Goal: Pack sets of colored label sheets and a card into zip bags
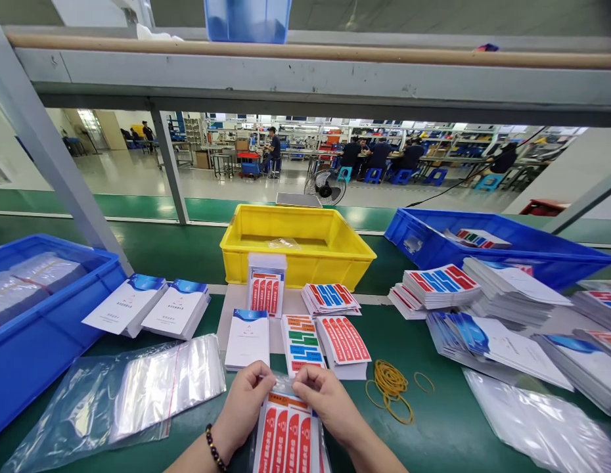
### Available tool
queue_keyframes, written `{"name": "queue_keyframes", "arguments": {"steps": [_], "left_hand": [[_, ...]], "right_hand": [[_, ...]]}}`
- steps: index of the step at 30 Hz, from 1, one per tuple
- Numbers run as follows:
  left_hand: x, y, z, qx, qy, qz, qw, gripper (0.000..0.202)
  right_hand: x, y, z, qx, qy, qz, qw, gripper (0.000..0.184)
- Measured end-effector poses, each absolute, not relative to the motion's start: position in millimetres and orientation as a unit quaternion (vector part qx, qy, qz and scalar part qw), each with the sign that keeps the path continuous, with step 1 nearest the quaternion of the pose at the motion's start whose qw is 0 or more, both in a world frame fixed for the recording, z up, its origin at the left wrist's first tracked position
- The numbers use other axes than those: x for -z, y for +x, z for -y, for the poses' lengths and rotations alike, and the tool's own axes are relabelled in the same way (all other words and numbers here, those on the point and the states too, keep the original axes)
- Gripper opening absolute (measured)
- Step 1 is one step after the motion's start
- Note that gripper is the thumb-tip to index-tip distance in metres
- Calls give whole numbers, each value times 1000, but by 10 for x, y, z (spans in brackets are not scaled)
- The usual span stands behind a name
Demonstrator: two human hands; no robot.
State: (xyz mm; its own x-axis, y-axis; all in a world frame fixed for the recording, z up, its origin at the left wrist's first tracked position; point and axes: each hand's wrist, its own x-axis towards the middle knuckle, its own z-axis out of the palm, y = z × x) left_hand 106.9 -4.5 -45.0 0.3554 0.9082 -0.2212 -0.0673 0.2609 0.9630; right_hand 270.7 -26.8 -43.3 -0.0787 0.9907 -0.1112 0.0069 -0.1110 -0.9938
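Observation:
Near the bench's front edge, a clear plastic bag [284, 383] with red-and-white label sheets [286, 437] inside is pinched at its top by both hands. My left hand [246, 397] grips the left side of the bag's mouth; a beaded bracelet circles that wrist. On the right side, my right hand [325, 397] has thumb and fingers closed on the same edge. Just beyond stand a stack of white-and-blue booklets [247, 340], a stack of multicoloured label sheets [304, 345] and a stack of red label sheets [343, 341].
Clear bags [162, 387] lie at left beside a blue bin [54, 315]. A yellow bin [295, 256] stands at the back, another blue bin [497, 243] at right. Yellow rubber bands [389, 384] lie right of my hands. A shelf beam [305, 75] crosses overhead.

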Motion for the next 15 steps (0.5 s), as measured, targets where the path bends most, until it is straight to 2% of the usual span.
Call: {"name": "queue_keyframes", "arguments": {"steps": [7,12,15], "left_hand": [[498,1076,31,-382,526,-455,609,25],[475,1128,75,-365,530,-470,604,11],[472,1145,96,-369,534,-467,600,10]], "right_hand": [[420,2653,278,-541,-515,504,435,30],[435,2601,288,-519,-530,522,422,29],[455,2572,293,-518,-529,527,416,29]]}}
